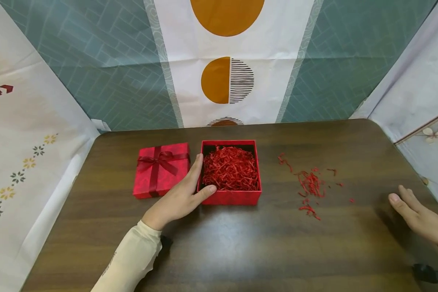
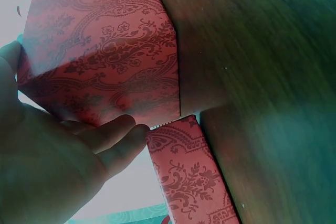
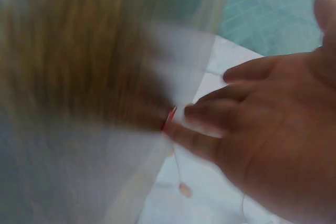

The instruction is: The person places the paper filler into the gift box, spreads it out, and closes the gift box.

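Brown tabletop [image 1: 277,247]: red box [image 1: 230,198] near middle, left hand [image 1: 179,199] spread against its corner; right hand [image 1: 420,219] loosely extended, right of stray shreds [image 1: 310,185]. Hard push could skid box; hasty sweep, scatter shreds.

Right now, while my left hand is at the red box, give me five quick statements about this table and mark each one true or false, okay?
1. The left hand touches the open box. True.
2. The open box is empty. False: red shreds are heaped inside it.
3. The lid sits on top of the open box. False: the lid lies on the table, to the left of the box.
4. Loose strands are scattered on the table to the right of the open box. True.
5. The right hand is inside the open box. False: the right hand is over by the right side of the table.
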A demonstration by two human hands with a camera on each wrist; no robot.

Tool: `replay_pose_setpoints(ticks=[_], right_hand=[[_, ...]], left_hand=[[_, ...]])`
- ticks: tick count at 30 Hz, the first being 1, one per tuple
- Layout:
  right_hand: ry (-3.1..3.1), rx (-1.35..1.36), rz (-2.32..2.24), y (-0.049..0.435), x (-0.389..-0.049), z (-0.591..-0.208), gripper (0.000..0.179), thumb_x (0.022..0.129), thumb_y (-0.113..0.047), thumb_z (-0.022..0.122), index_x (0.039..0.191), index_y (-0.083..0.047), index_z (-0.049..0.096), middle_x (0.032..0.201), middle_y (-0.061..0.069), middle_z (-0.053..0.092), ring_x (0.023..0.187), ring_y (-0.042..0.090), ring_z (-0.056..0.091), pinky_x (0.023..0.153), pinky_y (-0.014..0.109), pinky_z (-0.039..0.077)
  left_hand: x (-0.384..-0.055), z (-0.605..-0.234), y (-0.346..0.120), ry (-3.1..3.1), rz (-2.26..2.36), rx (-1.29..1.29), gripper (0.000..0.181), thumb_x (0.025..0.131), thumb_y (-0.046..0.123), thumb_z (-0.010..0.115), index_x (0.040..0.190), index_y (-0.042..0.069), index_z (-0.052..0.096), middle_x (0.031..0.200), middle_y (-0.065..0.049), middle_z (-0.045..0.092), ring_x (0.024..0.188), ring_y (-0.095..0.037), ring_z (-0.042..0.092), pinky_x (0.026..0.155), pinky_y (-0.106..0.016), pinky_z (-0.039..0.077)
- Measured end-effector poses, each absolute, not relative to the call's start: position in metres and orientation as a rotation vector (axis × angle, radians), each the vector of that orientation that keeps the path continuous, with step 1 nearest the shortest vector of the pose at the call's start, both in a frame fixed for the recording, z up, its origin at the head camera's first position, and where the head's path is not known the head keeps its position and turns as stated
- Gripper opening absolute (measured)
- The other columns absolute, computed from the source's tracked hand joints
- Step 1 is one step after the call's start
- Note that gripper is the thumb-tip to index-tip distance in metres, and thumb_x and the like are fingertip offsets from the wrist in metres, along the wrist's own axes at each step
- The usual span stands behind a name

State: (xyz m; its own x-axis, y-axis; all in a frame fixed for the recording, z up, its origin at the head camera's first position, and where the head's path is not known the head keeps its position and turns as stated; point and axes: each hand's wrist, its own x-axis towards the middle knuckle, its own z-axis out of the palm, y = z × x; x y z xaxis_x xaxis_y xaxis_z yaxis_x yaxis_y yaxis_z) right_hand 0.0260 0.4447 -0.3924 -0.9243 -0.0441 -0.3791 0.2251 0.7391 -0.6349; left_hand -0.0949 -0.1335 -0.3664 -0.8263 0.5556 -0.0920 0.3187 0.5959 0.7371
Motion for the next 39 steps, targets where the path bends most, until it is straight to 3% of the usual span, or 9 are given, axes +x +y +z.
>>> replay_pose_setpoints(ticks=[4,8,17,24,28,33,39], right_hand=[[2.545,0.066,-1.195,0.429,0.027,-0.392,0.065,0.113,-0.031,0.019,0.156,-0.001,-0.019,0.152,0.035,-0.031,0.134,0.059,-0.029,0.096,0.08,-0.011],[2.513,-0.037,-1.273,0.396,0.016,-0.387,0.063,0.113,-0.028,0.025,0.16,-0.003,-0.009,0.157,0.034,-0.022,0.14,0.055,-0.022,0.101,0.078,-0.007],[2.464,-0.29,-1.092,0.281,-0.027,-0.376,0.083,0.107,-0.039,0.05,0.163,-0.009,-0.004,0.161,0.026,-0.023,0.145,0.052,-0.018,0.103,0.079,-0.006],[2.442,-0.268,-1.265,0.281,-0.041,-0.357,0.072,0.108,-0.033,0.049,0.165,-0.02,0.007,0.166,0.018,-0.013,0.148,0.052,-0.002,0.106,0.077,0.013],[2.533,-0.163,-1.233,0.313,-0.054,-0.347,0.072,0.109,-0.033,0.048,0.163,-0.009,0.008,0.165,0.024,-0.01,0.146,0.055,0.004,0.108,0.074,0.013],[2.557,-0.038,-0.961,0.351,-0.07,-0.36,0.077,0.11,-0.031,0.042,0.154,0.014,-0.003,0.155,0.039,-0.019,0.142,0.055,-0.017,0.11,0.071,-0.003],[2.525,-0.129,-0.809,0.331,-0.075,-0.377,0.085,0.108,-0.033,0.048,0.149,0.021,-0.003,0.154,0.043,-0.018,0.141,0.057,-0.019,0.111,0.069,-0.006]], left_hand=[[-0.095,-0.365,-0.133,2.522,1.065,0.704,0.095,0.099,0.063,0.05,0.162,0.025,-0.01,0.167,0.007,-0.009,0.152,-0.017,0.002,0.118,-0.047,0.022],[-0.094,-0.364,-0.133,2.517,1.071,0.699,0.096,0.099,0.062,0.05,0.162,0.022,-0.01,0.168,0.004,-0.009,0.152,-0.018,0.002,0.118,-0.048,0.021],[-0.093,-0.363,-0.141,2.551,1.059,0.677,0.095,0.101,0.059,0.051,0.162,0.02,-0.011,0.168,0.001,-0.01,0.152,-0.022,0.002,0.119,-0.05,0.019],[-0.092,-0.363,-0.133,2.537,1.05,0.705,0.096,0.099,0.063,0.049,0.162,0.02,-0.01,0.168,0.003,-0.008,0.152,-0.019,0.003,0.119,-0.048,0.02],[-0.093,-0.364,-0.131,2.541,1.05,0.716,0.096,0.099,0.064,0.049,0.163,0.019,-0.009,0.168,0.002,-0.008,0.152,-0.019,0.003,0.119,-0.047,0.02],[-0.093,-0.364,-0.13,2.545,1.047,0.728,0.096,0.1,0.063,0.048,0.163,0.017,-0.008,0.168,0.001,-0.007,0.152,-0.019,0.004,0.119,-0.047,0.02],[-0.092,-0.365,-0.134,2.541,1.046,0.715,0.097,0.099,0.063,0.049,0.163,0.017,-0.008,0.168,-0.001,-0.007,0.152,-0.02,0.003,0.119,-0.048,0.02]])
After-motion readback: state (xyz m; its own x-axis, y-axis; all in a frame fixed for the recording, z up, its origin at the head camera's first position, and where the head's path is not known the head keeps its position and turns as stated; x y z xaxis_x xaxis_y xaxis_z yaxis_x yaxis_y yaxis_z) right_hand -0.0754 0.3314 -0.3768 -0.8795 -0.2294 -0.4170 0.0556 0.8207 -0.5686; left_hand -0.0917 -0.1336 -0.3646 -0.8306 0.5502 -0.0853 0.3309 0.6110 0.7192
